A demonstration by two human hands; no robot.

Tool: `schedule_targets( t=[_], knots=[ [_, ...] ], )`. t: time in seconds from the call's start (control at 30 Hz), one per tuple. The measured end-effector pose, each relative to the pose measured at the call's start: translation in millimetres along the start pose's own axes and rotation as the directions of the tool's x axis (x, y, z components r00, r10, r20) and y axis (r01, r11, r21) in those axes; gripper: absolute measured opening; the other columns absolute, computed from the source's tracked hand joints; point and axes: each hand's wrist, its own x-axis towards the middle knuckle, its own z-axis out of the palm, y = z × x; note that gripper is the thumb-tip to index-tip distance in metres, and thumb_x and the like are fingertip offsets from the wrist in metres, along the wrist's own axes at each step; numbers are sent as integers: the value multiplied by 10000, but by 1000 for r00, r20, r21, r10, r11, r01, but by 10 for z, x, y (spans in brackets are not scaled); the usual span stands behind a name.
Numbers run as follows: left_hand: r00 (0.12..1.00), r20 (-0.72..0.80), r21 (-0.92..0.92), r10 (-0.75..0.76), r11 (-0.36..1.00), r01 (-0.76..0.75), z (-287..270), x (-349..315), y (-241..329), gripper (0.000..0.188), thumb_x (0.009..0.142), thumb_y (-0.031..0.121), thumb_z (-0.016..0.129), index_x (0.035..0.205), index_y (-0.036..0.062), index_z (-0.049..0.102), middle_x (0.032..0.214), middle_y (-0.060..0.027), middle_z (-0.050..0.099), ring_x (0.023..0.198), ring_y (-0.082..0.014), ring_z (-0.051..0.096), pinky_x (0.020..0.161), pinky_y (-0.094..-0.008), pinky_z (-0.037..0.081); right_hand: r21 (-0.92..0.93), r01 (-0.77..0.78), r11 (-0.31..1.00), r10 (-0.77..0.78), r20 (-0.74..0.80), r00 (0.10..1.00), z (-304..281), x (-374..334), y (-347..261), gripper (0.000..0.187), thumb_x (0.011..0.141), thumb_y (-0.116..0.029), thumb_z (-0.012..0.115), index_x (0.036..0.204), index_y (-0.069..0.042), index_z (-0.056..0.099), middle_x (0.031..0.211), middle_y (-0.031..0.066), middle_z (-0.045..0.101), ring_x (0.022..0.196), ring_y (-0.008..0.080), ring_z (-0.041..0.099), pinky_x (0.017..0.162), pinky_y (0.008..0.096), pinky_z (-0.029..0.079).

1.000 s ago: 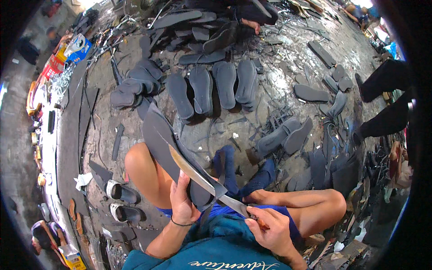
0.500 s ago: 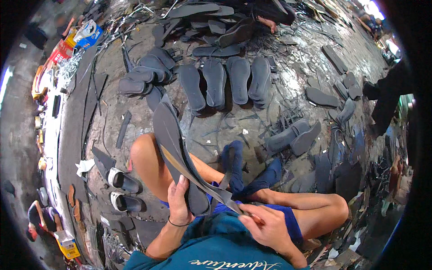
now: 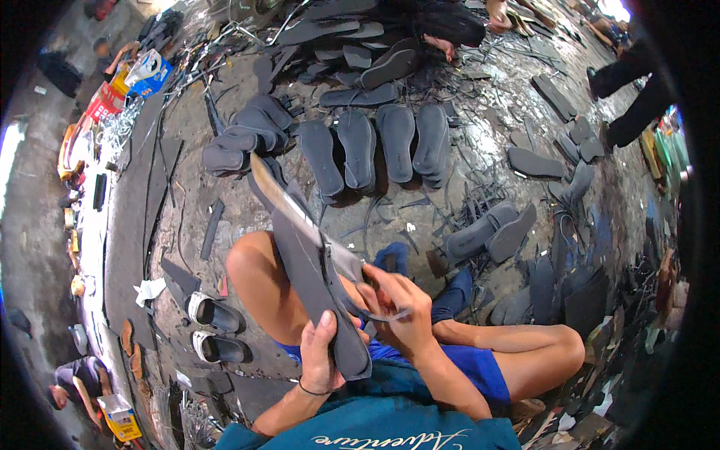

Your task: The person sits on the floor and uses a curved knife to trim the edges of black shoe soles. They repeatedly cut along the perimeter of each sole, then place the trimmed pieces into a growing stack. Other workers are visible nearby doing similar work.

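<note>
The dark sole point(image 3: 307, 274) is held tilted above the lap, its far end raised past the bent left knee point(image 3: 259, 270). The knife point(image 3: 304, 217) is laid lengthwise along the upper part of the sole, its tip directed away from the body. Because the blade is blurred, it cannot be told whether the edge is set into the material or only passed across it.

The main hazard is judged to be a slip. If the blade were skidded off the edge, or drawn back too far, the left hand point(image 3: 321, 360) or the left knee could be cut, as no rest is seen beneath the sole. An uneven edge could be caused by flexing of the sole, which is supported mainly at its near end. The dark strip point(image 3: 397, 315) beside the right hand point(image 3: 401, 300) could be snagged by the fingers.

The left hand is clamped on the near end of the sole, with the thumb pressed on the upper face and most of the fingers hidden behind. The right hand is closed round the knife handle. The right forearm is slanted up and leftward from the lower edge; the left is raised, with a dark band point(image 3: 313, 391) worn at the wrist.
</note>
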Motion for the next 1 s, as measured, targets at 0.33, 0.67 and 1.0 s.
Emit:
schedule_targets(
  t=[0.33, 0.67, 1.0],
  knots=[
    [910, 357, 466, 208, 805, -367, -376, 391, -23, 663, 831, 201, 852, 1360, -26, 521, 1232, -80, 644, 1113, -188, 633, 989, -336, 505, 310, -514, 800, 338, 475, 813, -394, 218, -92, 433, 880, -276, 821, 1145, 21, 651, 810, 19, 675, 733, 71, 572, 664, 275, 508],
    [941, -30, 141, 336, 934, -329, 9, 490, 991, 305, 1037, 295, 601, 1224, 54, 577, 1023, -65, 689, 853, -160, 695, 737, -314, 595, 70, -100, 993, 81, 235, 969, -973, -720, -94, 306, 786, -113, 841, 1062, -31, 738, 833, 89, 725, 588, 190, 584, 562, 311, 479],
    [963, 28, 203, 268, 942, -268, -44, 412, 843, 367, 1017, 299, 635, 1267, 48, 538, 1070, -71, 685, 914, -155, 690, 794, -312, 594, 53, -144, 988, 126, 260, 957, -932, -915, -82, 272, 801, -141, 839, 1028, -27, 740, 889, 106, 745, 573, 189, 601, 537, 294, 481]
  ],
)
